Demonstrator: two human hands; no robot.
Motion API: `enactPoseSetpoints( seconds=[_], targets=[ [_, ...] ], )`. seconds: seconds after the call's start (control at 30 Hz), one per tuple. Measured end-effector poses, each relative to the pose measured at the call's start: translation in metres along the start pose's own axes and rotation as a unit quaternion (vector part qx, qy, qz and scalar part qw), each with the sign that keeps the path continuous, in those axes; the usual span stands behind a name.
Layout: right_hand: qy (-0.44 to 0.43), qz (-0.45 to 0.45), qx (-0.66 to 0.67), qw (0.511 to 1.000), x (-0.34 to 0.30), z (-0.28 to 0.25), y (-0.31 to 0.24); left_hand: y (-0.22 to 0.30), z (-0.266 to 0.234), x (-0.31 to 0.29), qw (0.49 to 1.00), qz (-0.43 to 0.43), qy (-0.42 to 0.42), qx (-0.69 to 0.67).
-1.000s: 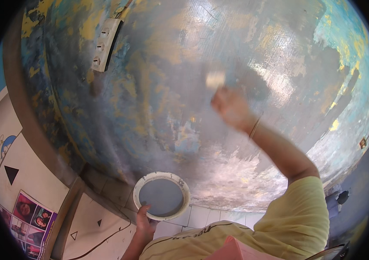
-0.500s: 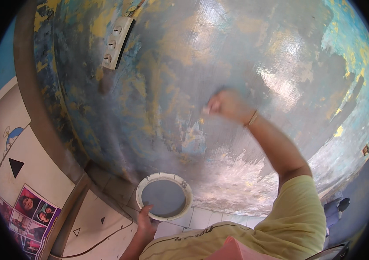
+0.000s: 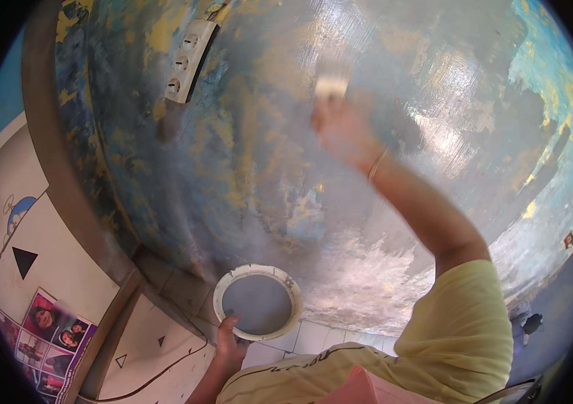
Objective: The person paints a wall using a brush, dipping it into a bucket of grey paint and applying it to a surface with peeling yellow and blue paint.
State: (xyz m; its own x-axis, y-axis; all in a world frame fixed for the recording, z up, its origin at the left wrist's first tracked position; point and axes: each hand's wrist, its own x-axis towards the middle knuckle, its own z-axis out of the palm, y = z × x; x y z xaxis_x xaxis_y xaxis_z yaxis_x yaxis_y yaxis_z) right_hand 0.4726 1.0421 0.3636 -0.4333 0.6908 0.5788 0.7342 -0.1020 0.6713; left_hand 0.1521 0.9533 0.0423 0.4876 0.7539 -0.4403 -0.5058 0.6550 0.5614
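Note:
My right hand [image 3: 344, 131] is raised at the wall and closed round a flat paintbrush [image 3: 331, 86], blurred by motion, its bristles pointing up the wall. The wall [image 3: 273, 148] is patchy with grey over yellow and blue, and shines wet in spots. Low in front of me, my left hand [image 3: 230, 340] grips the rim of a round white bucket [image 3: 294, 296], thumb over the edge. Grey paint [image 3: 256, 304] fills the bucket's inside as far as it shows. The left fingers under the bucket are hidden.
A white power strip [image 3: 191, 62] with three sockets hangs on the wall at upper left. A white cabinet [image 3: 64, 249] with photo stickers [image 3: 51, 343] stands at left, a cable [image 3: 165, 374] beside it. Pale floor tiles [image 3: 310, 337] show below the bucket. A small wall fitting [image 3: 568, 240] is far right.
My right hand has swept upward along the wall, and the paintbrush's bristles now show above it. The bucket in my left hand has barely shifted.

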Motion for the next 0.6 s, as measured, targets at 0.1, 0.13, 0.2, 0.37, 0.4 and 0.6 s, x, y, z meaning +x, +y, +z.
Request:
enactPoseSetpoints(
  seconds=[0.1,0.13,0.2,0.37,0.4,0.6],
  targets=[
    [-0.022,-0.132,0.022,0.991,-0.072,0.033,-0.086,0.004,-0.002,-0.004,1.0,-0.004,0.015,0.002],
    [-0.054,-0.134,0.065,0.987,-0.095,0.049,-0.112,0.006,-0.002,-0.005,1.0,-0.006,0.025,0.008],
    [-0.17,-0.077,0.261,0.947,-0.123,0.065,-0.153,0.005,-0.013,0.0,1.0,-0.009,0.022,0.008],
    [-0.288,-0.005,0.411,0.865,-0.106,0.118,-0.145,0.007,-0.023,0.002,0.999,-0.01,0.035,0.02],
    [-0.273,0.036,0.432,0.859,-0.094,0.12,-0.125,0.004,-0.03,0.007,1.0,-0.014,0.017,0.014],
    [-0.099,0.074,0.289,0.949,0.043,0.0,0.002,0.009,-0.028,0.002,1.0,0.001,0.004,0.006]
  ],
)
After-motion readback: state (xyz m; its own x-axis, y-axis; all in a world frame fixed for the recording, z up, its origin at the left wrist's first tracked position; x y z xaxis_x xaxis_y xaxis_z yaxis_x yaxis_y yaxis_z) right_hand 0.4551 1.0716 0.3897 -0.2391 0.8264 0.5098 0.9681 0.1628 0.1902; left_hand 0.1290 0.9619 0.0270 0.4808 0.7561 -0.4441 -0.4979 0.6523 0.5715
